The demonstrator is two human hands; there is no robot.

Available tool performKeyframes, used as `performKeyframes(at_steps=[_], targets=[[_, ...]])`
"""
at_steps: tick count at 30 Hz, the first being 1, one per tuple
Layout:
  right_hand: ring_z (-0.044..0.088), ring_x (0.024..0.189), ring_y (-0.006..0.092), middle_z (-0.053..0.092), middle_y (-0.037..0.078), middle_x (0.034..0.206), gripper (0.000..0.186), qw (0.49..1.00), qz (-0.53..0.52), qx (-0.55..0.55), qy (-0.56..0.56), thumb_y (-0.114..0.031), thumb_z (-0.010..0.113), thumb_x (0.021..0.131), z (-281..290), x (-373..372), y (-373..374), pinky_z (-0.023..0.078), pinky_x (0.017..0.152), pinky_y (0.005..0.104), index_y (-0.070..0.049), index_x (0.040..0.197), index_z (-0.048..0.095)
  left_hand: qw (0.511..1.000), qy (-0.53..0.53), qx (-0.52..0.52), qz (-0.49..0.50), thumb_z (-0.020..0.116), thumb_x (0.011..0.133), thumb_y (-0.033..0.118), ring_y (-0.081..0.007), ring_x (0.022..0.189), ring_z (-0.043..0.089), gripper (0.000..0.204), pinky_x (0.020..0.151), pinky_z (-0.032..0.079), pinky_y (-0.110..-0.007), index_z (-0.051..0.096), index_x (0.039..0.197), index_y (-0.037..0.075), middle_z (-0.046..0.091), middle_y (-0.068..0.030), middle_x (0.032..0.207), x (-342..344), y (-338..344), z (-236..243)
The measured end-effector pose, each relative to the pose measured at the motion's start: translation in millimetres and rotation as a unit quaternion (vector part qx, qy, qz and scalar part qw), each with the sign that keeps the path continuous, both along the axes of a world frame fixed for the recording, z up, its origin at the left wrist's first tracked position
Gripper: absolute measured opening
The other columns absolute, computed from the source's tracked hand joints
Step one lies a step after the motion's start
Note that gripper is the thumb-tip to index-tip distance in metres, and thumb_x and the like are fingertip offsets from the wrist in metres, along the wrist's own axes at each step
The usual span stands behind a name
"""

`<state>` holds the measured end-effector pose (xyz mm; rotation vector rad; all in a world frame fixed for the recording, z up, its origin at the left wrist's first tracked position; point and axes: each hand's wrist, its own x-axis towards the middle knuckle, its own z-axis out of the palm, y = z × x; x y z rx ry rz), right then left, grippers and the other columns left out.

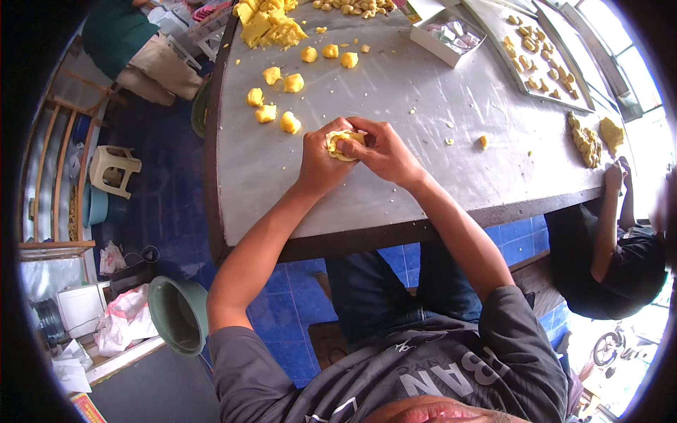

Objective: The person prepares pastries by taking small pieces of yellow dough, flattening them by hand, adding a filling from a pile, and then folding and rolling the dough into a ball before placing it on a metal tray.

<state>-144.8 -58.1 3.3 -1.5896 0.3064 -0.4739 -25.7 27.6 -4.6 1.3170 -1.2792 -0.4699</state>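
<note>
Above the near part of the metal-topped table (395,204), both my hands meet around one piece of pale dough (331,143) with a yellow centre. My left hand (321,161) cups it from the left with bent fingers. From the other side my right hand (392,156) grips its edge, the thumb pressing on the yellow middle. Fingers cover the underside of the dough. Just beyond my left hand lie several yellow dough-like lumps (290,123), loosely scattered. A big crumbly yellow mass (271,25) sits at the far left of the table.
Far back is a pile of tan pieces (356,7), beside a white box (448,39) of small packets. A tray (557,99) of shaped pieces stands far right, near a brown dough lump (584,141). Another person (606,261) sits at right; one stands far left. A green tub (178,315) is at left.
</note>
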Motion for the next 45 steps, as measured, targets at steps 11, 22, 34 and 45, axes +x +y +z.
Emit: performKeyframes(at_steps=[11, 22, 34, 45], targets=[[0.052, 0.103, 0.0125, 0.059, 0.008, 0.111, 0.049, 0.990, -0.013, 0.142, -0.020, -0.036, 0.056, 0.094, 4, -3, 2, 0.041, 0.091, 0.0274, 0.004, 0.122, 0.052, 0.999, 0.017, -0.026, 0.027, 0.075, 0.075, 0.003, -0.0057, 0.073, 0.053, 0.020, 0.066, 0.045, -0.023, 0.056, 0.081, 0.005, 0.057, 0.0022, 0.076, 4, 2, 1], [0.054, 0.094, 0.0079, 0.061, 0.004, 0.102, 0.039, 0.998, 0.021, 0.060, 0.009, -0.028, 0.063, 0.092, 8, -3, 4, 0.045, 0.083, 0.0250, 0.003, 0.115, 0.056, 0.999, -0.018, -0.020, 0.018, 0.074, 0.071, 0.000, -0.0090, 0.073, 0.058, 0.020, 0.070, 0.049, -0.026, 0.057, 0.079, 0.004, 0.061, -0.0007, 0.075, 3, 2, -3], [0.047, 0.119, 0.0238, 0.048, 0.015, 0.128, 0.073, 0.999, 0.004, 0.041, -0.028, -0.029, 0.077, 0.078, -1, -7, -5, 0.041, 0.097, 0.0358, 0.003, 0.132, 0.038, 0.999, 0.032, 0.002, -0.038, 0.072, 0.075, 0.007, -0.0136, 0.079, 0.067, 0.016, 0.071, 0.052, -0.028, 0.060, 0.083, 0.002, 0.070, -0.0074, 0.083, 3, 0, 0], [0.052, 0.113, 0.0218, 0.052, 0.015, 0.125, 0.070, 0.998, -0.035, 0.017, 0.047, -0.023, 0.075, 0.079, 4, -5, -3, 0.044, 0.094, 0.0352, 0.003, 0.133, 0.038, 0.999, -0.039, 0.017, -0.025, 0.072, 0.073, 0.005, -0.0159, 0.077, 0.068, 0.015, 0.068, 0.052, -0.029, 0.062, 0.084, 0.002, 0.070, -0.0099, 0.085, 7, 1, 0]])
